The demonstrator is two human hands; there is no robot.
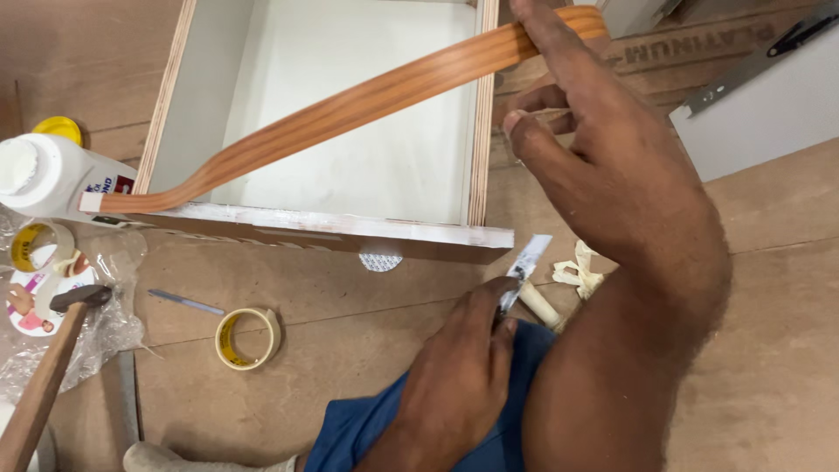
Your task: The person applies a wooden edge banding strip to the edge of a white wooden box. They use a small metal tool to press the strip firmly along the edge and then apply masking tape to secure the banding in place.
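Lying at the far left, a white glue bottle [44, 177] rests on its side with a yellow cap [58, 129] behind it, close to the drawer corner where the wood-grain edge-banding strip [350, 107] begins. Below it a hammer [48, 358] lies across a crinkled plastic bag [105, 328], and a roll of masking tape [248, 337] sits flat on the brown board floor [769, 350], all within reach of the work.

Next comes the plywood drawer box [476, 131], open side up, its white front edge [350, 225] facing the person. The strip's left end sits on that edge's left corner, apparently stuck there; from that point it rises in a long, springy curve across the drawer toward the upper right, glossy, striped in orange-brown grain.

Lower centre, the left hand [459, 385] is closed around a utility knife [523, 273], its blade end pointing up toward the drawer's right corner, seemingly held ready near the edge. Beside it lie a small pale dowel [540, 304] and a tangle of tape scraps [581, 271].

At the right, the right hand [603, 149] holds the strip's free end aloft, fingers wrapped over it and thumb curled beneath, keeping it off the edge.
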